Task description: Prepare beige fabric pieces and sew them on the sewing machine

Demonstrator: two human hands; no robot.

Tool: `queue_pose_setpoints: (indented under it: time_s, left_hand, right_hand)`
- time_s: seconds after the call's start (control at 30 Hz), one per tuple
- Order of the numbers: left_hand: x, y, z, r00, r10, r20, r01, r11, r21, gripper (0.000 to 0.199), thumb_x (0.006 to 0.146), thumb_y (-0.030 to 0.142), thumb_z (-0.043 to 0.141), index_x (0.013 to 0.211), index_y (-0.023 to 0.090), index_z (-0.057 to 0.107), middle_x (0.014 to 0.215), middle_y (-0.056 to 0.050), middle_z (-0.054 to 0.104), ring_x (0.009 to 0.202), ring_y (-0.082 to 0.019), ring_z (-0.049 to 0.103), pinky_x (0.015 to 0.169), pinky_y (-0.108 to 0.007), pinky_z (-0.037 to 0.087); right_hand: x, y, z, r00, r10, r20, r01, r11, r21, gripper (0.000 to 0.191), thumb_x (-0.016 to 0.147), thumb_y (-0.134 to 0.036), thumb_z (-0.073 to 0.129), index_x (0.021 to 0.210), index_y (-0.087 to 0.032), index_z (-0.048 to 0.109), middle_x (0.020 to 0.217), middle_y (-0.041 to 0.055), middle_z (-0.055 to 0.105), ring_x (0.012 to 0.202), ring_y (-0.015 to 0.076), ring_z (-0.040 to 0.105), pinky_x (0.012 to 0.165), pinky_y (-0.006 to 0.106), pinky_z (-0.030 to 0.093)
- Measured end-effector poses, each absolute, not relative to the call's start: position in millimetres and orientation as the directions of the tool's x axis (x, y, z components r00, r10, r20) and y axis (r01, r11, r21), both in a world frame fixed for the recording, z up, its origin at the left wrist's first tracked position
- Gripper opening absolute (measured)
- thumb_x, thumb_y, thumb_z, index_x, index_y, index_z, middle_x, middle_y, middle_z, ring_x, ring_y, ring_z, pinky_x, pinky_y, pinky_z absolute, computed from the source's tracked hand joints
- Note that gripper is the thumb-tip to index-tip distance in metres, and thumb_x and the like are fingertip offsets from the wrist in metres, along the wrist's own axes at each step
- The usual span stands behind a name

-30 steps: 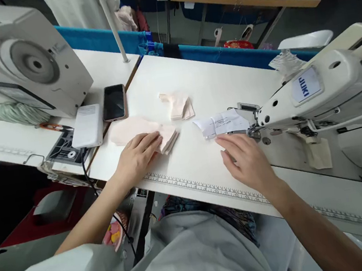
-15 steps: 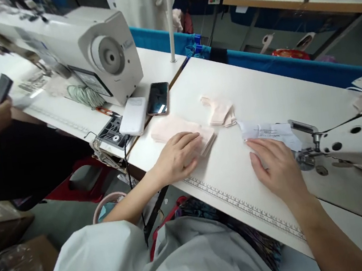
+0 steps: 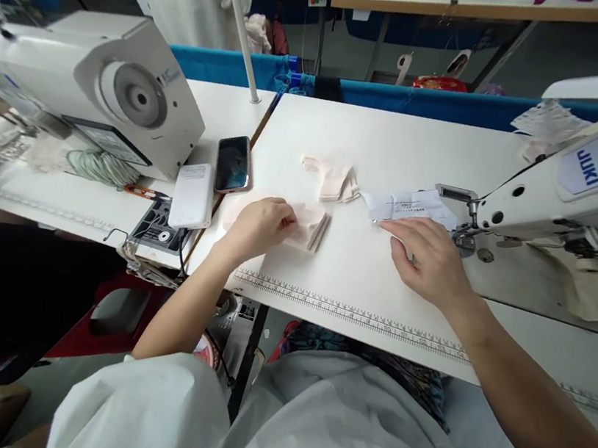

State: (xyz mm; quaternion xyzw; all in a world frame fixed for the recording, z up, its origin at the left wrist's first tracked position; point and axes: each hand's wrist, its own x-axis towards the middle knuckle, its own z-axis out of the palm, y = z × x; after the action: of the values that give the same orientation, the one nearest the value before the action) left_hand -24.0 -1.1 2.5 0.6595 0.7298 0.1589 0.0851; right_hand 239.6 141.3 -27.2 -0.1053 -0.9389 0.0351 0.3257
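A stack of pale pink cut fabric pieces (image 3: 314, 228) lies on the white sewing table. My left hand (image 3: 260, 228) is over its left part, closed, with curled fingertips pinching at the top pink fabric piece. My right hand (image 3: 430, 257) rests on the table with fingers stretched forward and thumb apart, so it is open. Its index fingertip is at the near edge of a white printed label strip (image 3: 411, 207), which runs toward the presser foot (image 3: 465, 239). A smaller pile of pink pieces (image 3: 333, 178) sits behind the stack.
The sewing machine (image 3: 573, 193) stands at the right. A phone (image 3: 233, 164) and a white power bank (image 3: 190, 196) lie left of the stack. Another sewing machine (image 3: 136, 91) is farther left, beside a seated co-worker. A ruler strip (image 3: 344, 306) follows the table's front edge.
My left hand has gone from lying flat on the pink stack to curled fingers at its top. My right hand stays by the label strip. The view has turned right.
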Motion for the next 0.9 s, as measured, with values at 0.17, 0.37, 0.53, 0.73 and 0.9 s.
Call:
queue_pose_setpoints:
  time_s: [0.17,0.37,0.53,0.73,0.9]
  left_hand:
    - [-26.9,-3.9,16.1,-0.218,0.976,-0.003,0.736,0.166,0.656,0.016,0.085,0.027,0.061,0.082,0.014,0.07,0.079,-0.005,0.069,0.066,-0.013,0.059,0.058,-0.023,0.042]
    - [45.5,-19.8,-1.9,-0.122,0.971,0.204,0.668,-0.072,0.741,0.021,0.092,0.03,0.055,0.088,0.015,0.068,0.085,-0.006,0.071,0.08,-0.017,0.063,0.072,-0.03,0.052]
    - [112.8,-54.0,-40.0,0.098,0.946,0.31,0.897,-0.219,0.385,0.038,0.099,0.03,0.045,0.131,0.012,0.055,0.138,-0.014,0.057,0.132,-0.028,0.048,0.109,-0.049,0.04]
    - [138.6,-72.5,-56.0,0.06,0.961,0.271,0.968,-0.123,0.221,0.055,0.1,0.042,0.042,0.145,0.009,0.04,0.153,-0.014,0.039,0.145,-0.029,0.031,0.119,-0.049,0.025]
    - [140.8,-72.1,-54.7,0.039,0.964,0.265,0.957,-0.113,0.269,0.053,0.1,0.04,0.04,0.144,0.011,0.041,0.152,-0.011,0.041,0.144,-0.027,0.033,0.119,-0.048,0.027]
  right_hand:
    - [241.8,142.5,-26.5,-0.752,0.216,0.623,0.166,0.976,-0.139,0.027,0.094,-0.01,0.047,0.117,-0.016,0.06,0.103,0.011,0.069,0.098,0.0273,0.063,0.087,0.043,0.049]
    - [248.9,144.1,-20.0,-0.747,0.209,0.632,0.16,0.978,-0.134,0.027,0.093,-0.008,0.046,0.115,-0.019,0.06,0.095,0.006,0.071,0.088,0.0242,0.065,0.09,0.044,0.048]
    - [269.9,131.1,-8.9,-0.802,0.202,0.562,0.112,0.975,-0.19,0.026,0.094,-0.007,0.047,0.112,-0.019,0.059,0.089,0.0033,0.071,0.082,0.0219,0.064,0.085,0.042,0.047]
    - [295.3,102.5,-15.4,-0.836,0.253,0.486,0.104,0.944,-0.313,0.027,0.095,-0.008,0.047,0.116,-0.019,0.06,0.102,0.0077,0.069,0.097,0.025,0.062,0.086,0.042,0.046]
    - [300.0,100.7,-31.8,-0.817,0.28,0.504,0.107,0.933,-0.343,0.03,0.094,-0.008,0.048,0.119,-0.018,0.06,0.106,0.0094,0.068,0.105,0.0269,0.06,0.09,0.044,0.046]
